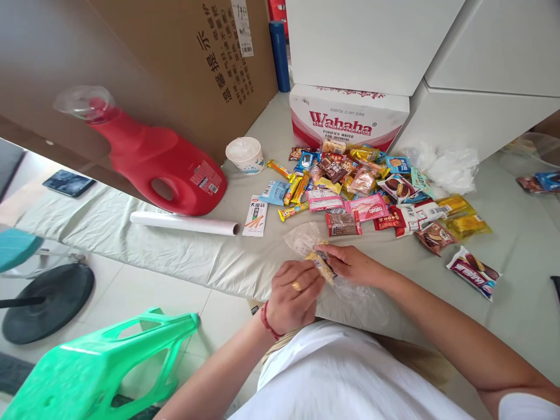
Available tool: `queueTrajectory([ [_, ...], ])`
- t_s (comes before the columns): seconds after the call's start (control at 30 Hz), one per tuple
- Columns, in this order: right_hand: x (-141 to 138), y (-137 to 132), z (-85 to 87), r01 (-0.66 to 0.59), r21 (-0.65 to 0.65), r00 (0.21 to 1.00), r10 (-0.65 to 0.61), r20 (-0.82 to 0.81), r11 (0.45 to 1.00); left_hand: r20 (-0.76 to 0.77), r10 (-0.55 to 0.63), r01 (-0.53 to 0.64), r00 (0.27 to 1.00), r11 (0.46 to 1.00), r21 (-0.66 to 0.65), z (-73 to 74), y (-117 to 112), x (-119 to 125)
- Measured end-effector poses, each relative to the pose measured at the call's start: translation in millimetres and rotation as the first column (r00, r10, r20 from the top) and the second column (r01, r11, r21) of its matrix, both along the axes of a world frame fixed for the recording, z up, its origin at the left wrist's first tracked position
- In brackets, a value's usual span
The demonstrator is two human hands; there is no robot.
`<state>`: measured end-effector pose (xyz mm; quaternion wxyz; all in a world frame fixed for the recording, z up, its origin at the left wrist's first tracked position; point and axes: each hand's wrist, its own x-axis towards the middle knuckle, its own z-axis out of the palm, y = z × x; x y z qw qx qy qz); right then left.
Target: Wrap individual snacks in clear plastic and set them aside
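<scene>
My left hand (294, 294), with a ring and a red wrist cord, is closed around a small yellowish snack packet (322, 265) at the near table edge. My right hand (350, 263) pinches the same packet together with a clear plastic bag (304, 238) that spreads out under both hands. Just beyond them lies a heap of wrapped snacks (350, 181) on the white table cover (175, 251).
A red detergent jug (157, 160) lies on its side at left, with a white roll (184, 223) in front of it. A paper cup (245, 154), a Wahaha carton (347, 116) and a crumpled white bag (450, 169) stand behind. A green plastic stool (100, 367) is at lower left.
</scene>
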<state>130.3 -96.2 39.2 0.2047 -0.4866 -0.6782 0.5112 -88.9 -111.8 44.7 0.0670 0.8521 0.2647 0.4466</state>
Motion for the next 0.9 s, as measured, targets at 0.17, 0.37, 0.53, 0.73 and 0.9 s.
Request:
queueTrajectory([
  [0.17,1,-2,-1.9,-0.026,-0.013,1.000,0.026,-0.015,1.000,-0.138,0.156,-0.188,0.978,0.948,-0.258,-20.2,4,27],
  [0.37,1,-10,-14.8,0.059,-0.272,0.940,-0.145,-0.309,0.961,-0.151,0.229,-0.251,0.962,0.956,-0.150,-24.3,6,30],
  [0.53,-3,-15,-14.1,0.123,-0.343,0.884,-0.260,-0.389,0.931,-0.196,0.223,-0.240,0.955,0.969,-0.064,-33.2,5,30],
  [0.73,-6,-25,-17.7,0.278,-0.302,0.877,-0.369,-0.308,0.912,-0.249,0.073,-0.131,0.966,0.966,-0.225,-47.6,12,27],
  [0.9,12,-28,-15.9,0.514,0.001,0.856,-0.513,-0.056,0.858,-0.425,0.074,-0.186,0.902,0.956,-0.227,-38.5,16,28],
])
